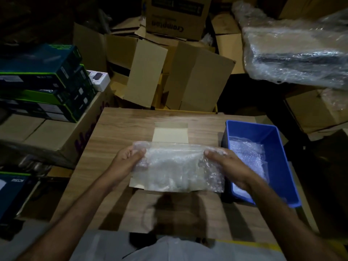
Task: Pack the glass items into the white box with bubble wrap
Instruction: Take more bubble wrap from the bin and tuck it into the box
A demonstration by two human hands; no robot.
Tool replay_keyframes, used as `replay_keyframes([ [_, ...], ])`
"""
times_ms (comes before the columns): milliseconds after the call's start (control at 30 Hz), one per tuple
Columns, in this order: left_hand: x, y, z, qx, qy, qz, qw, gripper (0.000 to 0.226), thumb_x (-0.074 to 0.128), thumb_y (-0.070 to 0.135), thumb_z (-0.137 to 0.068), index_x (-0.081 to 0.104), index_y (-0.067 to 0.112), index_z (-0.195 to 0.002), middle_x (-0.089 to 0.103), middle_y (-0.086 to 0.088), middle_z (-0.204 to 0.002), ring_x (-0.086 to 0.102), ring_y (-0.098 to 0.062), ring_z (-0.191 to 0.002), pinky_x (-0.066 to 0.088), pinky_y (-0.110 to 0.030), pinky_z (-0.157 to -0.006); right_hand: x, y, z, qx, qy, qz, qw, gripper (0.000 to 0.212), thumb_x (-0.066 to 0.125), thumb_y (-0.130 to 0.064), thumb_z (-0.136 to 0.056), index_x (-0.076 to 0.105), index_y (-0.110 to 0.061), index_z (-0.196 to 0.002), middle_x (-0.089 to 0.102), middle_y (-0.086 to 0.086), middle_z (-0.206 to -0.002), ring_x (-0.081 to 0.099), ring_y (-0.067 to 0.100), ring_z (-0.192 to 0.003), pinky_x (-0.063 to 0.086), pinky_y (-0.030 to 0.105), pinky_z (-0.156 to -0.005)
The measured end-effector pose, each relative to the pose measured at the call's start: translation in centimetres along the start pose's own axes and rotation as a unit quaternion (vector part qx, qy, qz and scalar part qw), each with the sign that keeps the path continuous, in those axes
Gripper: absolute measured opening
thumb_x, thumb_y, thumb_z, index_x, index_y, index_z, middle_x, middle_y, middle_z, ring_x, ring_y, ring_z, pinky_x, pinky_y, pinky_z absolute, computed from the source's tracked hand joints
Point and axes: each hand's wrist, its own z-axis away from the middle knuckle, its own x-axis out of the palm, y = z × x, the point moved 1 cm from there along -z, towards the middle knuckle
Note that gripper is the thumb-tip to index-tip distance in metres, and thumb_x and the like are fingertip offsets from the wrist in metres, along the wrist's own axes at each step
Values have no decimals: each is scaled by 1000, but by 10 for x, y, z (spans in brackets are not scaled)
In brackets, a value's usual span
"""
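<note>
both hands, left hand (126,160) and right hand (227,165), pinch the bubble wrap (178,166) sheet over the box (170,133), hiding its inside; blue bin (282,166) just right, cartons (188,72) behind.

table (113,132) centre | box (170,135) on it, mid | bubble wrap (177,166) over box, left hand (126,159) at its left edge, right hand (226,162) at right | bin (282,166) right of box | cartons (178,72) beyond far edge
</note>
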Motion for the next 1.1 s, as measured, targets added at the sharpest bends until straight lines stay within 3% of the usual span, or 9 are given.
replay_keyframes([
  [167,3,-14,-7,-3,65,13,998,54,60,18,-100,41,35,-147,49,16,-134,65,10,-94,52,-6,-64,19,30,-7,20,172,-81,982,47,78,-19,-88,53,-15,-128,75,13,-106,77,23,-87,63,34,-69],
  [300,-13,-20,-5,-24,-31,3,999,52,69,18,-92,56,36,-139,51,9,-144,59,-1,-121,54,-17,-82,2,44,-7,-43,83,-41,995,61,77,-2,-86,54,-26,-137,72,14,-114,73,23,-103,60,42,-90],
  [467,-13,-21,-4,-32,-66,-82,994,78,89,-1,-66,61,21,-135,61,15,-128,64,13,-104,57,-14,-76,-4,47,-15,-73,22,114,991,58,94,-15,-68,74,-26,-121,71,-8,-126,63,6,-122,50,35,-108],
  [567,-16,-30,-14,-17,-40,-224,974,65,96,22,-63,70,31,-122,65,9,-124,67,-7,-108,60,-27,-86,2,42,-26,-78,45,249,964,56,99,-26,-61,78,-25,-112,76,-11,-108,69,1,-101,55,24,-93],
  [667,-19,-36,-22,49,-9,-325,944,26,91,29,-70,78,27,-93,56,9,-113,56,-3,-108,47,-14,-86,1,42,-39,-118,43,299,946,18,94,-28,-69,80,-25,-81,75,-6,-85,68,2,-77,52,25,-70],
  [800,-22,-35,-22,50,-80,-239,966,21,77,33,-86,70,14,-82,60,13,-119,55,7,-113,49,-22,-95,-9,40,-45,-74,-6,223,972,27,87,-29,-79,77,-13,-98,64,-4,-123,66,2,-105,55,22,-88],
  [933,-21,-40,-25,23,-167,-165,972,17,64,22,-99,57,6,-103,68,-23,-96,68,-30,-79,50,-38,-68,-1,39,-41,-74,-64,86,991,21,66,-5,-96,55,9,-105,71,14,-90,71,21,-72,54,23,-56],
  [1000,-21,-45,-27,13,-183,-152,971,5,59,12,-101,56,10,-105,66,-18,-97,67,-30,-77,52,-43,-69,8,43,-45,-83,-55,85,991,9,57,5,-99,57,10,-106,71,11,-87,70,19,-65,51,22,-52],
  [1100,-20,-50,-31,4,-200,-186,962,27,48,5,-93,69,20,-88,67,7,-90,64,-12,-80,51,-40,-78,20,56,-50,-76,-32,137,987,31,45,15,-98,73,3,-92,74,3,-85,68,10,-65,48,19,-54],
])
